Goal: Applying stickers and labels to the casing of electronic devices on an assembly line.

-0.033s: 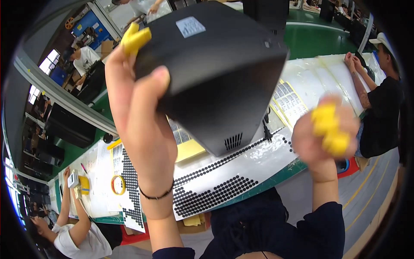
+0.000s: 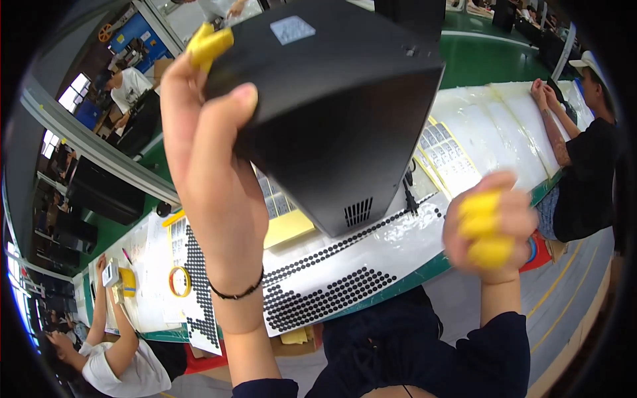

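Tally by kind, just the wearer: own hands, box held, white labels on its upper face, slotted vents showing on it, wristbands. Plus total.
Own hands: 2 (left hand, right hand)
Black box: 1
White label: 1
Slotted vent: 1
Black wristband: 1
Total: 6

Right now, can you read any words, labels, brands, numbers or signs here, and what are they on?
No text can be read clearly enough to quote.
White label on the black box in the left hand: printed, too blurred to read.
Sheet of grey labels to the right of the box: print too small to read.
Small whitish device at far left: any markings too small to read.
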### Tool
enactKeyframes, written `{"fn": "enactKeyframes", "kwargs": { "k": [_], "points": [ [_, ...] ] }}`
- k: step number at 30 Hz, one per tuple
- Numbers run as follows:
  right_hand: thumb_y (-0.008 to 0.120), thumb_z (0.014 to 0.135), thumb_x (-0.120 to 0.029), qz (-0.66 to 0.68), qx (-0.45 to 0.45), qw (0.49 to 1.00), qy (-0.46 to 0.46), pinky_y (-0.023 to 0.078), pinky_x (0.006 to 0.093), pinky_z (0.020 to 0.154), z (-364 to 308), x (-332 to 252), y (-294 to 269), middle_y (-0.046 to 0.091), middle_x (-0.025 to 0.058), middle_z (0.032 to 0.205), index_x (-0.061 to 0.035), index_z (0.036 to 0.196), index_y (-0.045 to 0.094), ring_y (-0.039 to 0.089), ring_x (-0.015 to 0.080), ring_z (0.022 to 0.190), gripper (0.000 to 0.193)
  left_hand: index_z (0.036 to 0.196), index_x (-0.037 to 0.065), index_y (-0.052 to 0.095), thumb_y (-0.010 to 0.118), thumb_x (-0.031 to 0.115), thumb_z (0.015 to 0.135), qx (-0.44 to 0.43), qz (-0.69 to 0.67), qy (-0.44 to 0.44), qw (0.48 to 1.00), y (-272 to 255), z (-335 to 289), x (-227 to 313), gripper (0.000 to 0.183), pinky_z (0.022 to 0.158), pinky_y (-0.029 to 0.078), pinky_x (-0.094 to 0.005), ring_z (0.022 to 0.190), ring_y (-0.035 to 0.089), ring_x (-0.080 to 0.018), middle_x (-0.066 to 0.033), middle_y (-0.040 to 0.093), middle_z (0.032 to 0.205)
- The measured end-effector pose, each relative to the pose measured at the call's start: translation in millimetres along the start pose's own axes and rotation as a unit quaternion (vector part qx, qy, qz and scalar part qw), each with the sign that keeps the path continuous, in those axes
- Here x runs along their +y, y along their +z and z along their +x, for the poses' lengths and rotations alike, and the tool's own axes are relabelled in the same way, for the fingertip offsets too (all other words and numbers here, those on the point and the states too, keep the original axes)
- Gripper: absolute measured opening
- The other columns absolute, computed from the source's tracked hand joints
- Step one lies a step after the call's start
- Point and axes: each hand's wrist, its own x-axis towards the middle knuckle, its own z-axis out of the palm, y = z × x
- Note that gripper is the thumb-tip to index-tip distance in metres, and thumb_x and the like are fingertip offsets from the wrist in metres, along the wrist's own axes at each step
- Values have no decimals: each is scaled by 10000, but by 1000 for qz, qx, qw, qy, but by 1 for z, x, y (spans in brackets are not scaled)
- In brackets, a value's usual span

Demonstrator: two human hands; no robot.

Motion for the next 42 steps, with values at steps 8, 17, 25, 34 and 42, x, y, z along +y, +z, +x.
{"fn": "enactKeyframes", "kwargs": {
  "k": [8, 17, 25, 34, 42],
  "points": [
    [640, 731, -104, 43, -357, 929, 90, 480, 349, 835, -120, -4, 80, 603, 57, 996, -81, 985, 629, 576, 225, 1006, 256, 1282, -85, 433, 419, 159, 947, 53, 164, 239, 956, -17, -47, -14, 415, 1097, 353, -365, 1301, 431, -267, -197, 453, 1350],
    [592, 715, -106, -10, -396, 915, 76, 452, 301, 800, -147, -24, 76, 537, 50, 891, -43, 938, 611, 550, 199, 884, 232, 1015, -35, 580, 580, -68, 802, -289, 345, -60, 891, -44, -169, -56, 216, 700, 507, -386, 786, 602, -361, -183, 594, 860],
    [588, 716, -95, -15, -402, 906, 130, 457, 310, 762, -137, -19, 79, 526, 62, 886, -30, 925, 584, 543, 219, 852, 219, 1196, -70, 509, 566, -77, 700, -335, 436, -77, 832, -32, -233, -96, 499, 727, 489, -358, 871, 561, -278, -143, 587, 895],
    [605, 756, -98, 43, -389, 914, 108, 442, 327, 787, -132, -3, 76, 515, 65, 879, -54, 899, 574, 534, 242, 872, 152, 1119, -58, 528, 575, -77, 740, -284, 416, -72, 861, -25, -230, -100, 383, 688, 458, -396, 766, 526, -322, -156, 554, 813],
    [740, 622, 54, 41, -58, 997, 11, 490, 385, 745, 30, 5, -5, 594, 83, 892, -65, 920, 600, 578, 299, 820, 351, 1119, 9, 545, 676, -6, 781, -253, 285, -190, 905, -41, -230, -111, 362, 613, 460, -371, 695, 555, -327, -170, 601, 895]
  ]
}}
